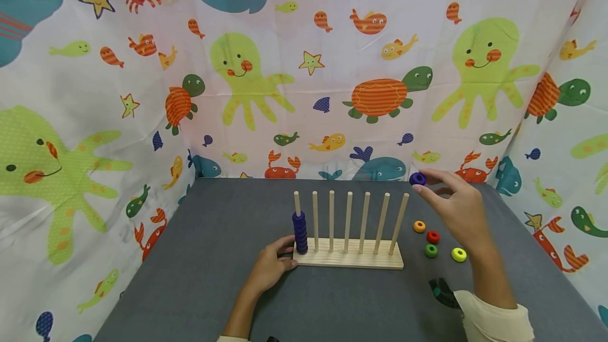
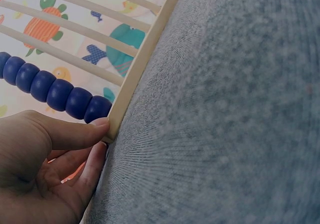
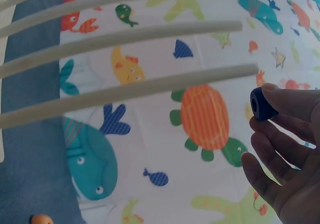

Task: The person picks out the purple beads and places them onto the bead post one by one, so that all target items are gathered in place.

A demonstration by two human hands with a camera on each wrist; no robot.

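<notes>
A pale wooden base (image 1: 351,260) carries several upright pegs (image 1: 349,220). On its leftmost peg several dark blue beads (image 1: 300,232) are stacked, the peg's top bare above them. My left hand (image 1: 272,265) grips the base's left end; in the left wrist view its thumb and fingers (image 2: 80,134) pinch the corner beside the lowest bead. Up at the right, my right hand (image 1: 458,207) pinches one dark blue bead (image 1: 417,179) between thumb and finger. That bead is apart from the rightmost peg, near its tip; the right wrist view shows the bead's hole (image 3: 255,104) facing the pegs.
Right of the base lie an orange bead (image 1: 419,226), a red bead (image 1: 433,236), a green bead (image 1: 430,250) and a yellow bead (image 1: 458,255) on the grey table (image 1: 199,278). A curtain (image 1: 304,115) printed with sea animals hangs behind the table and along its sides.
</notes>
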